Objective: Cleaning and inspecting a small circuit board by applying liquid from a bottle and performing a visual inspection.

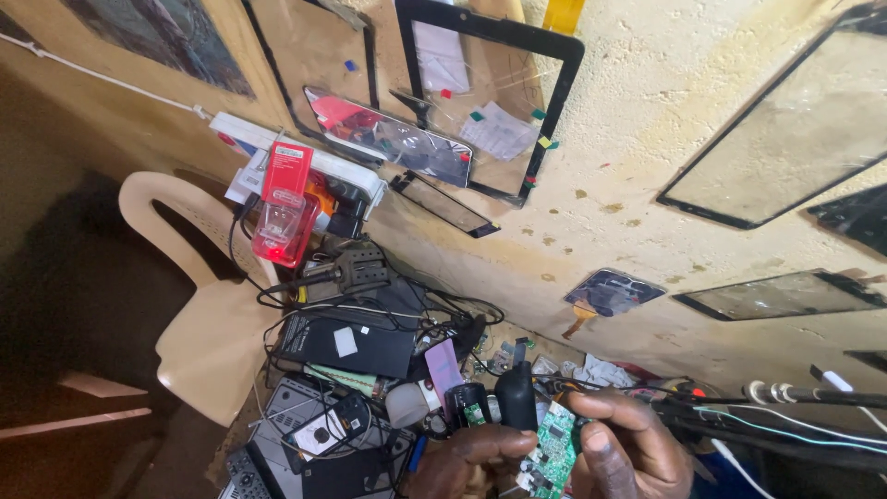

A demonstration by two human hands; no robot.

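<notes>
While the head camera is looking down at the bottom edge of a cluttered workbench, both hands are meeting around a small green circuit board. The left hand is coming up from the lower edge of the view, its fingers curling in under the board's left side and pressing against it; how the fingertips are lying behind the board I cannot tell. The right hand is closing on the board from the right, the thumb lying flat along its right edge and the forefinger arching over its top, so the board is being pinched between them. The board is standing nearly upright, just in front of the bench's near edge.

Just behind the board, a black bulb-shaped tool is sticking up, with a pink phone leaning beside it. Farther back on the bench, a black power adapter is lying among tangled cables. A red charger is hanging near the bench's far left corner, beside a cream plastic chair. Black screen frames are hanging on the yellow wall above.
</notes>
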